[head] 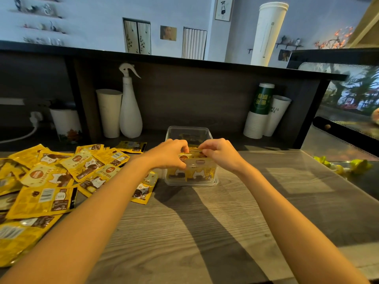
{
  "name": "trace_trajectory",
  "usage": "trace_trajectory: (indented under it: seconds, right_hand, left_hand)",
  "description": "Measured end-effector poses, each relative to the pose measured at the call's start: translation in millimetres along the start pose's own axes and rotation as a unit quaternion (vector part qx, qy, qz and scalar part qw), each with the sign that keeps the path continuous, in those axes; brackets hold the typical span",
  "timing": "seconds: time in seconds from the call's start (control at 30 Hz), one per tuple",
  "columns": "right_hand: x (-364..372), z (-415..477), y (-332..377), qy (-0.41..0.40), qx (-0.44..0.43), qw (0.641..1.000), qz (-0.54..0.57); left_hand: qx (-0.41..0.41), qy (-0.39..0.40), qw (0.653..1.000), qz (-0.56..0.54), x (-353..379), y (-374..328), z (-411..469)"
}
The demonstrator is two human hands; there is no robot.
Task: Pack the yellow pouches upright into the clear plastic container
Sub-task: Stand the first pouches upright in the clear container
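Indoors, both hands (194, 153) pinch upright pouches (192, 155) over grey wood-grain counter (205, 222).

Between your hands you see a clear, smooth plastic container (189, 133), the yellow pouches (44, 199) to the left of your left hand (170, 153) look like glossy printed foil, and under your arms the table (184, 232) shows matt grey wood grain.

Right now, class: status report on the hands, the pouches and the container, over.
Left hand and right hand both pinching upright pouches in clear container. Back half unfilled. Loose pile waiting left. Nothing blocking.
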State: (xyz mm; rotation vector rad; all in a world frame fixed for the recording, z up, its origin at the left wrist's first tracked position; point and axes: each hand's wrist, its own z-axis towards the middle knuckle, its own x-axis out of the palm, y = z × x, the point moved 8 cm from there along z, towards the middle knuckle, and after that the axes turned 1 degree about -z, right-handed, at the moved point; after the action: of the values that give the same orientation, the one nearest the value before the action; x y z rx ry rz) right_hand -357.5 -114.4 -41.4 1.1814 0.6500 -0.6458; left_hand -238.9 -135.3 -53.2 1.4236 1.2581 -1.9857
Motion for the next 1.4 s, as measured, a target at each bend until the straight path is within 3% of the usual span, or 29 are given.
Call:
trace_trajectory:
  seconds: [0.2,0.37,0.47,0.63,0.7,0.83,0.9,1.03,1.3,1.4]
  right_hand:
    - [3.0,0.4,-0.5,0.016,0.030,0.999,0.008]
    - [6.6,-1.6,-0.4,0.027,0.044,0.999,0.014]
    - [7.4,-1.8,-5.2,0.018,0.067,0.998,0.012]
    - [3.7,-4.1,-5.3,-0.015,0.072,0.997,0.007]
    - [1.4,-5.6,0.1,-0.030,0.057,0.998,-0.012]
    - [-0.6,-15.1,30.9,-0.111,-0.035,0.989,-0.095]
    - [8.8,-22.1,52.8,-0.146,-0.099,0.974,-0.139]
    - [52.6,-25.0,75.3,-0.096,-0.146,0.964,-0.200]
    - [67.8,-29.2,77.6,-0.093,-0.118,0.967,-0.207]
    - [64.7,-31.3,77.9,-0.089,-0.110,0.971,-0.195]
  left_hand:
    - [0.003,-0.011,0.999,-0.049,-2.5,-0.2,-4.7]
    - [0.016,0.035,0.999,0.023,6.0,-5.0,-6.2]
    - [0.002,0.025,1.000,-0.010,5.0,-4.3,-7.5]
    - [-0.002,-0.040,0.994,-0.105,-8.4,-4.1,-12.4]
    - [-0.023,-0.103,0.986,-0.128,-21.9,2.8,-16.5]
    - [-0.149,-0.232,0.959,-0.065,-47.4,43.0,-35.5]
    - [-0.237,-0.194,0.952,-0.002,-41.4,72.2,-49.2]
    - [-0.316,-0.049,0.944,0.079,-7.2,103.0,-74.9]
    - [-0.343,-0.070,0.936,-0.041,8.9,113.8,-80.5]
    - [-0.348,-0.034,0.936,-0.040,11.7,116.0,-80.9]
